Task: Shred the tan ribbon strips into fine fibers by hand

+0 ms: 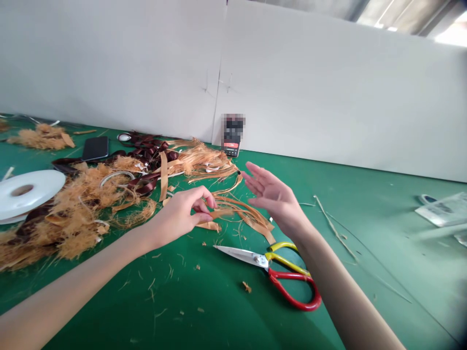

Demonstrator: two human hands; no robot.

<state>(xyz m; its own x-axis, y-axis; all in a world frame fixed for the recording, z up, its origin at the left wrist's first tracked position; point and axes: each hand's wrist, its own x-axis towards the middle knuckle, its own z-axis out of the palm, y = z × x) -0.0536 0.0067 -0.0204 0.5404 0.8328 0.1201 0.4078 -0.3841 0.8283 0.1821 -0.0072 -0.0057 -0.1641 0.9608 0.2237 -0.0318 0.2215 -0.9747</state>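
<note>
Left hand [182,210] is bending its fingers in toward the thumb; a tan strip [223,213] is seemingly sitting at the fingertips, though blur is hiding whether the pinch is tight. Right hand [279,197] is hanging open above the table [175,301], fingers spread loosely, gripping nothing visible. The strip is lying low in front of the left hand, among loose strands [255,215] that are trailing rightward between the hands. Larger bundle [204,159] is spreading just beyond; scissors [260,260] are resting nearer the wearer, handles partly passing behind the right forearm. On handling: the strip is looking very light, thin and limp, perhaps a little springy along its length, dry rather than slippery, likely to split or fray if tugged crosswise. Best hold is probably a light thumb-and-finger pinch across its flat face, away from the wispy strands that are tangling nearby.
</note>
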